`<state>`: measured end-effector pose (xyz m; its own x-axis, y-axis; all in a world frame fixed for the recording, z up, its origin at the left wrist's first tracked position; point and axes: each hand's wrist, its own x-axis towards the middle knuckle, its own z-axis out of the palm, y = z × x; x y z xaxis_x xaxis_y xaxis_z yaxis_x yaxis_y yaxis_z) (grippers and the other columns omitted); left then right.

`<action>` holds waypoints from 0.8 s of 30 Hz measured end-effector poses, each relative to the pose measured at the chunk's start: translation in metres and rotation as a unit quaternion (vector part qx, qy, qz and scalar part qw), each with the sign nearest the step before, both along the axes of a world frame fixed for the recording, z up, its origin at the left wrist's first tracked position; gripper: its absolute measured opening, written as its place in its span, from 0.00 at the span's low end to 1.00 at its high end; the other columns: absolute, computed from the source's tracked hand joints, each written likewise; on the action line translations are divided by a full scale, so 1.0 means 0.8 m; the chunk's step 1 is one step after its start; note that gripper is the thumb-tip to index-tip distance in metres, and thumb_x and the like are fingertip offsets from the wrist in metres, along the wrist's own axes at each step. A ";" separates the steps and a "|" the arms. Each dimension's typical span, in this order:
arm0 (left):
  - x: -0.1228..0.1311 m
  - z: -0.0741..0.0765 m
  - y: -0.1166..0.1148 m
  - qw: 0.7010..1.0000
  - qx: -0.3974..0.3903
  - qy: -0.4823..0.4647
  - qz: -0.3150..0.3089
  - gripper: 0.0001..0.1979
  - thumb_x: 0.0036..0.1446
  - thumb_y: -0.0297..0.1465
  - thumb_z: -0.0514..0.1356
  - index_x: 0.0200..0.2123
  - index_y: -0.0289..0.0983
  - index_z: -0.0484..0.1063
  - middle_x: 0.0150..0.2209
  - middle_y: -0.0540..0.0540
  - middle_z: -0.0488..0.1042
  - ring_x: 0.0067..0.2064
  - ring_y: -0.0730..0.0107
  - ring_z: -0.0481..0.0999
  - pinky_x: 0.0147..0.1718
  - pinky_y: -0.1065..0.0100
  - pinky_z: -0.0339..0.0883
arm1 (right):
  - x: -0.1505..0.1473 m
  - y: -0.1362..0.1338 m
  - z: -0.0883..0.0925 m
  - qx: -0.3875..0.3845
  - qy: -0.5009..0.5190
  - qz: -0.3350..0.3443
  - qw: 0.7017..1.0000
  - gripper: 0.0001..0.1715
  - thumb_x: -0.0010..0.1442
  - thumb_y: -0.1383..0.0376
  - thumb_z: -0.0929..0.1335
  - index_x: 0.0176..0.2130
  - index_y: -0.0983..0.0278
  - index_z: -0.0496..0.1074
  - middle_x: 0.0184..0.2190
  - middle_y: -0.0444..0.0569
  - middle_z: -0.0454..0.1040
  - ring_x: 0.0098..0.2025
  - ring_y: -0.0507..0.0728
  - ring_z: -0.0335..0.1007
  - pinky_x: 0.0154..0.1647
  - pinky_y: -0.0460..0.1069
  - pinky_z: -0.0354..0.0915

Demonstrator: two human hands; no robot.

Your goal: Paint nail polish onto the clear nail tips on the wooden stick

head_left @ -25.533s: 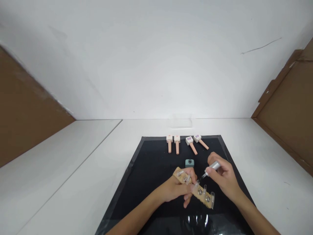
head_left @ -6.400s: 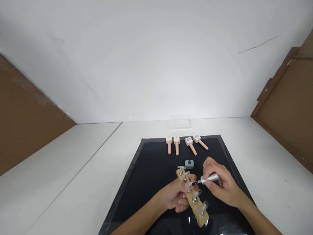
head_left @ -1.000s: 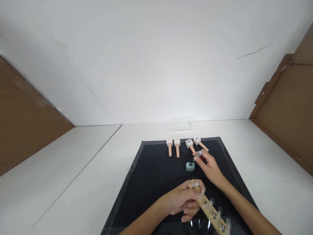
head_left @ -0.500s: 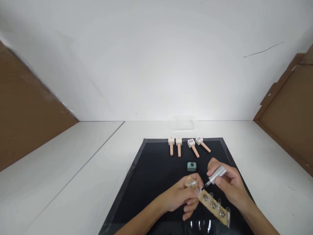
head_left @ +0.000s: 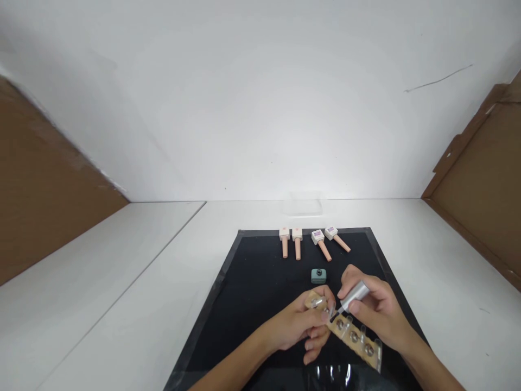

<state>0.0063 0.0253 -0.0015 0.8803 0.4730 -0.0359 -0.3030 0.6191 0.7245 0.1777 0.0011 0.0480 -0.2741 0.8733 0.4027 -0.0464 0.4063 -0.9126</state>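
Observation:
My left hand (head_left: 305, 324) grips the upper left part of a tan strip (head_left: 357, 344), which slants down to the right. Clear nail tips stand along the strip on round metal mounts. Between the fingers of my right hand (head_left: 376, 307) is a silver-capped brush (head_left: 355, 296), pointing down and left. Its dark bristle end reaches the clear tip beside my left thumb; whether they touch is too small to tell. Just beyond my hands, a small green bottle (head_left: 318, 276) without a cap stands on the black mat (head_left: 248, 282).
Two white bottles with pink caps (head_left: 284, 234) (head_left: 297, 234) lie side by side at the mat's back. Right of them lie two more (head_left: 318, 237) (head_left: 331, 233), angled. A clear tray (head_left: 304, 207) is behind the mat. Brown cardboard (head_left: 484, 179) borders the right.
My right hand has moved slightly left, bringing the brush from beside the strip to the clear tip at my left thumb. The strip has shifted slightly up and left.

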 end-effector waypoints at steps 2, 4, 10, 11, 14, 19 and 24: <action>0.000 0.000 0.000 1.000 0.000 -0.003 0.001 0.16 0.50 0.37 0.65 0.32 0.39 0.58 0.15 0.61 0.57 0.12 0.84 0.53 0.10 0.80 0.59 | 0.000 0.000 0.000 0.002 -0.008 -0.002 1.000 0.11 0.60 0.55 0.67 0.33 0.59 0.75 0.24 0.46 0.70 0.28 0.55 0.66 0.28 0.48 0.64; 0.000 0.000 0.000 1.000 -0.002 -0.009 -0.002 0.16 0.50 0.36 0.65 0.32 0.39 0.58 0.15 0.61 0.57 0.12 0.84 0.54 0.10 0.80 0.60 | 0.000 0.000 -0.001 0.002 -0.018 -0.012 1.000 0.12 0.60 0.54 0.67 0.33 0.60 0.74 0.24 0.46 0.70 0.27 0.55 0.66 0.28 0.48 0.64; 0.001 -0.001 -0.001 1.000 -0.003 -0.023 -0.007 0.15 0.51 0.34 0.64 0.32 0.39 0.58 0.15 0.62 0.57 0.12 0.85 0.53 0.10 0.80 0.60 | 0.002 0.002 -0.004 0.000 -0.031 -0.051 0.998 0.14 0.58 0.53 0.67 0.31 0.60 0.74 0.23 0.45 0.68 0.25 0.54 0.65 0.25 0.48 0.64; 0.000 -0.001 -0.001 1.000 -0.003 -0.024 -0.009 0.15 0.51 0.34 0.64 0.32 0.39 0.58 0.15 0.62 0.57 0.12 0.85 0.53 0.10 0.80 0.60 | 0.002 0.002 -0.005 -0.001 -0.028 -0.059 0.998 0.15 0.58 0.53 0.68 0.31 0.61 0.74 0.23 0.45 0.67 0.24 0.54 0.65 0.25 0.48 0.64; 0.000 -0.002 -0.001 1.000 -0.005 -0.021 -0.014 0.15 0.50 0.34 0.64 0.32 0.39 0.58 0.15 0.61 0.58 0.12 0.84 0.53 0.09 0.80 0.59 | 0.003 0.003 -0.005 0.000 -0.013 -0.068 0.998 0.15 0.58 0.53 0.68 0.30 0.61 0.74 0.23 0.45 0.67 0.24 0.53 0.63 0.24 0.47 0.63; 0.000 -0.001 0.000 1.000 -0.005 -0.011 -0.014 0.16 0.49 0.36 0.65 0.32 0.39 0.58 0.15 0.61 0.57 0.12 0.84 0.54 0.10 0.80 0.60 | 0.001 0.001 -0.001 -0.010 0.012 -0.007 1.000 0.13 0.58 0.53 0.68 0.32 0.59 0.75 0.23 0.45 0.67 0.26 0.54 0.65 0.26 0.47 0.63; 0.002 0.001 0.000 1.000 -0.003 -0.002 -0.009 0.17 0.49 0.37 0.66 0.32 0.39 0.59 0.14 0.61 0.57 0.12 0.84 0.54 0.10 0.80 0.60 | 0.001 0.001 -0.004 -0.020 -0.020 -0.021 0.999 0.14 0.58 0.54 0.68 0.32 0.61 0.74 0.24 0.45 0.68 0.26 0.54 0.65 0.27 0.48 0.63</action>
